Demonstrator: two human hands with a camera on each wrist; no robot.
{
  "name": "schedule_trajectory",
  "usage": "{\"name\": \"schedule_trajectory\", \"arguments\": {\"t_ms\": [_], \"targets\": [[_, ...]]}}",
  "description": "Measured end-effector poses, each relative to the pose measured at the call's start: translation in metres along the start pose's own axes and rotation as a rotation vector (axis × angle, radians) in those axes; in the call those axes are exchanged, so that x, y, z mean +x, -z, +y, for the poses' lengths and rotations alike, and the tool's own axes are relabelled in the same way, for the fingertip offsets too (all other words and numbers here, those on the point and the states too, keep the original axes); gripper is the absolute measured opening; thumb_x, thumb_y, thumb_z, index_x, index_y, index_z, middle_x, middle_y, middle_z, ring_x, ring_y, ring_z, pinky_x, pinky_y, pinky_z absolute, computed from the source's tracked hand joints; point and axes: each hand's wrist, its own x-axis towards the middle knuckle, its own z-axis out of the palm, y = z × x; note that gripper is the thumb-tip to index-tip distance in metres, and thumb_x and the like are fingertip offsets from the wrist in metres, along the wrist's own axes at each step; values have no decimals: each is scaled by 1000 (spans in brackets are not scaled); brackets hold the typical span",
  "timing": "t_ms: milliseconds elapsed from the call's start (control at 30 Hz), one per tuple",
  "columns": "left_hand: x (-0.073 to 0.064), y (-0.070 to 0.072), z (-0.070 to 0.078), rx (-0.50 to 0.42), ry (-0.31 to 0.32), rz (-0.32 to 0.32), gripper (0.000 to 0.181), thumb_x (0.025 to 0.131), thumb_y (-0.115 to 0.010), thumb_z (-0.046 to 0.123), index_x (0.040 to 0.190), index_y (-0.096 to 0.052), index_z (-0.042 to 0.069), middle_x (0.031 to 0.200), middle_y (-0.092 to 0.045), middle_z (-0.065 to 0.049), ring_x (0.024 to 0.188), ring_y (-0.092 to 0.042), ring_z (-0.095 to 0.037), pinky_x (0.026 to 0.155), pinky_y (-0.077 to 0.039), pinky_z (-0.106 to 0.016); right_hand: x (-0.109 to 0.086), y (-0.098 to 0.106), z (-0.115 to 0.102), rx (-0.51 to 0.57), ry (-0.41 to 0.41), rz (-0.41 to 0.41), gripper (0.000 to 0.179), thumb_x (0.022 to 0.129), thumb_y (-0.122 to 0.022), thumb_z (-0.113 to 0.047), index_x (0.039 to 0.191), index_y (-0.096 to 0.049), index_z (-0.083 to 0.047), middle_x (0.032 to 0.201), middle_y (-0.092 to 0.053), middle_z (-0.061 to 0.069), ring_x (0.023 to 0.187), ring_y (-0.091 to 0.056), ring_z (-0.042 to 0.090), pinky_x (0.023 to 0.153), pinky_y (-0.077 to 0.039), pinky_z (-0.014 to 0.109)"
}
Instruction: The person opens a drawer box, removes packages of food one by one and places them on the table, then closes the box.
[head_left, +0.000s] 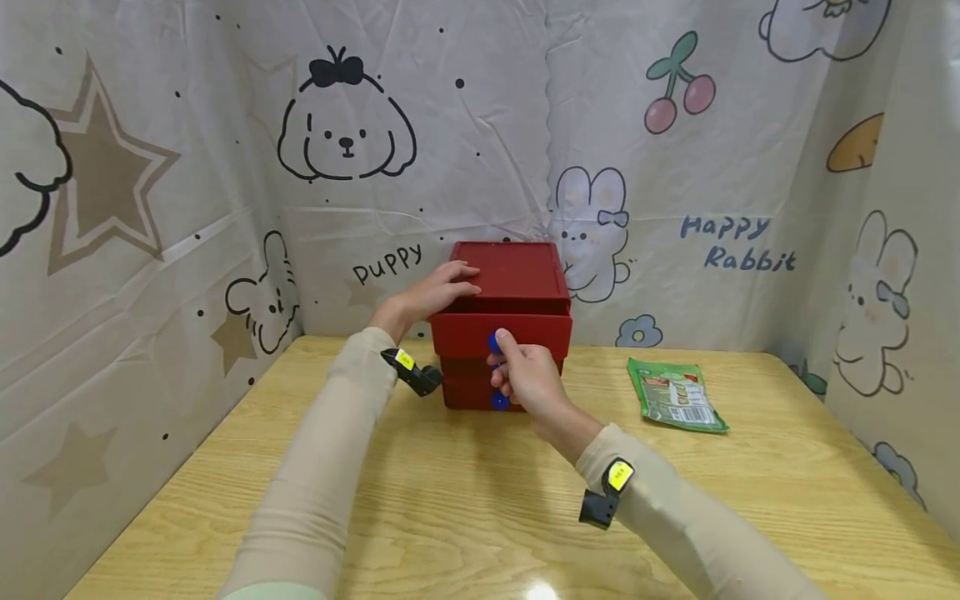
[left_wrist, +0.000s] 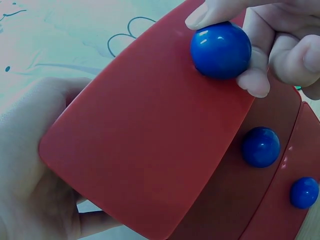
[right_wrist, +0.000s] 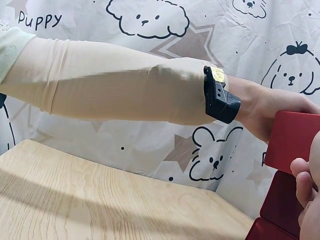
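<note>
A small red drawer cabinet stands at the middle back of the table. Its top drawer is pulled out a little, leaving a gap below the lid. Thumb and fingers of my right hand pinch that drawer's round blue knob. My left hand lies against the cabinet's upper left side, its fingers extended over the top edge. In the left wrist view, part of this hand is hidden behind the drawer front. Lower down, the middle knob and bottom knob are on drawers that sit farther back.
A green packaged pouch lies flat on the wooden table, right of the cabinet. Printed cloth hangs behind and along both sides.
</note>
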Motion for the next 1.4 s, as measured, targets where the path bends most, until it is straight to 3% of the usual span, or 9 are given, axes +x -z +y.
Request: {"name": "schedule_trajectory", "arguments": {"t_ms": [167,733,933,1167,1400], "targets": [[-4,2,4,7,37,-5,61,104,-54,34,160,-40,13,172,-11,-6,156,-10,-26,123,-15,-49,2,-1,0,-7,-3,1,51,107,-51,-48,93,-69,-2,70,-60,6,60,-51,16,58,-42,32],[-2,3,3,-7,61,-10,62,104,-54,37,161,-40,17,172,-9,-2,156,-9,-24,122,-18,-50,13,0,1,-13,9,9,62,107,-49,-50,105,-69,9,68,-60,4,58,-50,15,53,-39,27],[-3,2,3,-26,66,-18,62,104,-54,37,161,-40,18,172,-9,-2,155,-12,-25,119,-26,-52,16,-1,2,-13,7,17,62,107,-49,-51,105,-69,8,67,-60,4,58,-50,14,53,-40,28],[-5,1,4,-66,88,-24,62,103,-55,36,161,-39,19,172,-9,-1,153,-20,-26,107,-41,-58,21,0,3,-21,8,26,61,107,-49,-51,103,-70,6,68,-60,5,58,-51,15,53,-40,28],[-4,2,4,-82,91,-35,62,104,-54,35,161,-38,19,172,-8,1,152,-21,-27,105,-42,-59,26,-1,4,-4,12,38,60,107,-49,-51,102,-70,6,69,-61,5,58,-51,15,53,-40,28]]}}
